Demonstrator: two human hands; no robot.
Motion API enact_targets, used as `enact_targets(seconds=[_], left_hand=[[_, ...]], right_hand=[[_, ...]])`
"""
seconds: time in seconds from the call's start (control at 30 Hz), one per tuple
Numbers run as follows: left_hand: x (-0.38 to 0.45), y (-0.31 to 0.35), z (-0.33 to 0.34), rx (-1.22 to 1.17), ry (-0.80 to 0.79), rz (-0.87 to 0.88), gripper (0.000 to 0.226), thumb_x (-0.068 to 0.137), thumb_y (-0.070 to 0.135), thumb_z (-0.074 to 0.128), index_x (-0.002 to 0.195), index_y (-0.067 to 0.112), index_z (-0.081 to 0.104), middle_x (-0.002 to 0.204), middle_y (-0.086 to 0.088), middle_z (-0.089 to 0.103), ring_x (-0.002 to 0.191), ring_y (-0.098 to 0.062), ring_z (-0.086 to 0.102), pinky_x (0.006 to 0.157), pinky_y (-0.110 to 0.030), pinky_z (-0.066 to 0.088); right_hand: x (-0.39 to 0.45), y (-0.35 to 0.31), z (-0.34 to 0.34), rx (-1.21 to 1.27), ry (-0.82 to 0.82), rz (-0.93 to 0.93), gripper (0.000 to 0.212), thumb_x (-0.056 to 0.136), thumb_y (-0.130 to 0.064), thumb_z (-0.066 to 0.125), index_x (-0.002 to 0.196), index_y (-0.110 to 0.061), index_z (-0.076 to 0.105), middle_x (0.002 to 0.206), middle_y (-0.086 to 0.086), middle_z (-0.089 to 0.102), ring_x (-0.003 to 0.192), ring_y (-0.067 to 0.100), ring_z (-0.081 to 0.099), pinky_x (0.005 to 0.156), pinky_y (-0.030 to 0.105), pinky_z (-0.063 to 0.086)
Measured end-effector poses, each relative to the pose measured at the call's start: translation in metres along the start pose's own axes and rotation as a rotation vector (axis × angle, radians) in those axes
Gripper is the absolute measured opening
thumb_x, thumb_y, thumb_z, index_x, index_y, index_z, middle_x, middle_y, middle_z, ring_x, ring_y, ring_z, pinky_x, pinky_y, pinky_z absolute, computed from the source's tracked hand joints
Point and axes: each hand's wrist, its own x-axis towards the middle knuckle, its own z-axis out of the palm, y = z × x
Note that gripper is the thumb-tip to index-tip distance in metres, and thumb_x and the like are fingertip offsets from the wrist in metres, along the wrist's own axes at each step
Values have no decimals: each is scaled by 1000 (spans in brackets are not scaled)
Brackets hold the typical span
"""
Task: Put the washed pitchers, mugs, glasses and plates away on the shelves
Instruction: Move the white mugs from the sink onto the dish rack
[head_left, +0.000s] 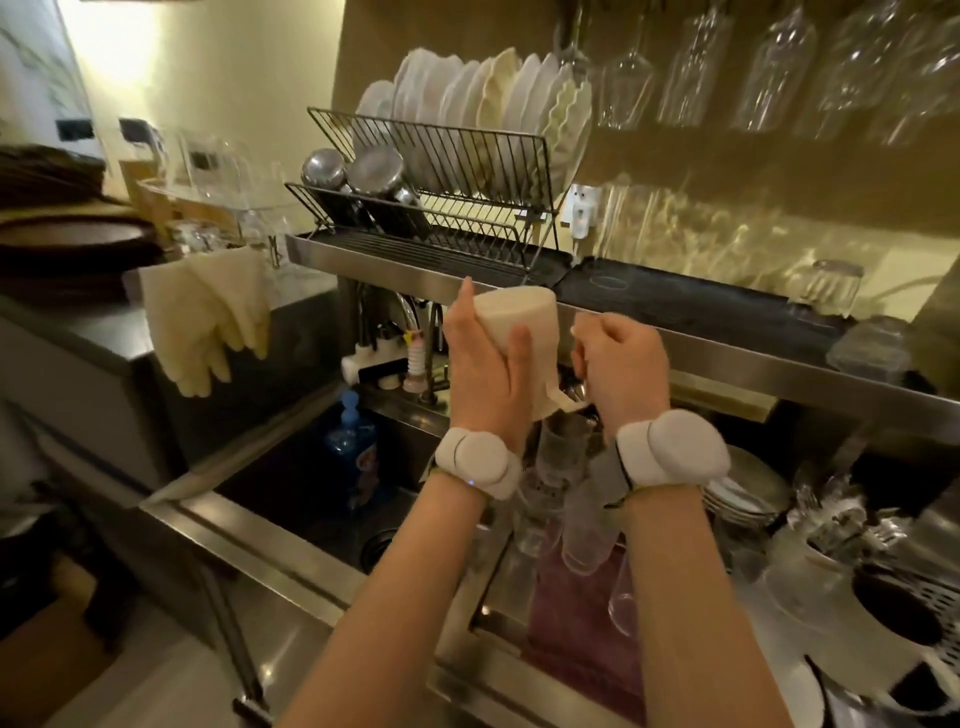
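A cream pitcher hangs upside down just below the front edge of the steel shelf. My left hand wraps round its body. My right hand grips its handle, fingers curled. White plates stand in the wire dish rack on the shelf, with steel cups lying in its lower tier. Several clear glasses stand upside down on a pink cloth under my wrists. Stacked plates sit at the right.
Stemmed glasses hang overhead. A black mat covers the shelf's right half, with a glass on it. The sink lies left, holding a blue soap bottle. Yellow gloves hang left. Dark dishes crowd the lower right.
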Motion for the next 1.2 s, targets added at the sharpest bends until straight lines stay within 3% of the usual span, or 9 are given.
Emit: enact_targets(seconds=[0.23, 0.37, 0.5, 0.63, 0.77, 0.83, 0.93, 1.0, 1.2], left_hand=[[64, 0, -39, -161, 72, 83, 54, 90, 58, 34, 137, 46, 9, 124, 29, 38, 107, 17, 47, 78, -3, 44], [109, -3, -58, -181, 90, 137, 50, 91, 55, 34, 135, 42, 16, 131, 11, 44, 109, -1, 53, 83, -12, 47], [160, -8, -71, -191, 80, 177, 53, 92, 52, 34, 138, 32, 17, 127, 15, 41, 104, 6, 50, 77, 0, 41], [208, -22, -77, -198, -5, 199, 56, 95, 44, 34, 142, 18, 17, 143, -4, 36, 119, -14, 46, 89, -14, 45], [240, -42, -78, -160, -22, 232, 52, 99, 36, 30, 142, 10, 20, 142, -9, 35, 120, -16, 42, 82, 4, 36], [250, -51, -76, -169, -33, 231, 52, 99, 36, 29, 143, 10, 20, 144, -10, 32, 125, -18, 38, 94, -5, 36], [261, -63, -72, -197, -77, 202, 56, 99, 40, 26, 147, 12, 17, 150, -9, 26, 136, -19, 30, 111, -34, 32], [267, -72, -70, -209, -87, 203, 57, 98, 40, 25, 146, 11, 18, 150, -8, 27, 136, -18, 30, 113, -36, 30], [277, -96, -64, -241, -110, 169, 56, 97, 42, 26, 144, 12, 25, 144, -8, 36, 132, -18, 37, 110, -32, 36]], right_hand=[[14, -43, 33, 32, 9, -229, 27, 94, -33, 47, 72, -22, 58, 63, -5, 58, 64, 16, 55, 67, 33, 49], [36, -71, 56, 79, 45, -312, 25, 94, -30, 47, 73, -22, 57, 66, -2, 58, 66, 18, 55, 68, 36, 50], [66, -95, 86, 67, 84, -352, 26, 94, -28, 48, 69, -29, 54, 61, -7, 54, 60, 17, 51, 63, 36, 47], [96, -107, 113, 35, 146, -373, 23, 92, -24, 52, 70, -30, 56, 69, -4, 59, 67, 23, 58, 73, 44, 53], [128, -108, 134, -5, 165, -368, 12, 89, -17, 55, 79, -21, 61, 97, 15, 63, 81, 36, 63, 77, 52, 53], [141, -104, 143, -32, 163, -362, 16, 89, -12, 55, 76, -19, 60, 98, 18, 63, 81, 37, 63, 71, 46, 55], [158, -92, 153, -17, 138, -330, 30, 90, -5, 54, 68, -25, 54, 91, 17, 62, 72, 28, 61, 48, 14, 47], [166, -86, 159, -13, 126, -309, 27, 90, -3, 54, 70, -21, 57, 86, 12, 60, 62, 16, 59, 45, 6, 43], [187, -75, 168, -96, 168, -320, 16, 84, -5, 62, 72, -15, 64, 74, 6, 63, 64, 24, 62, 68, 33, 54]])
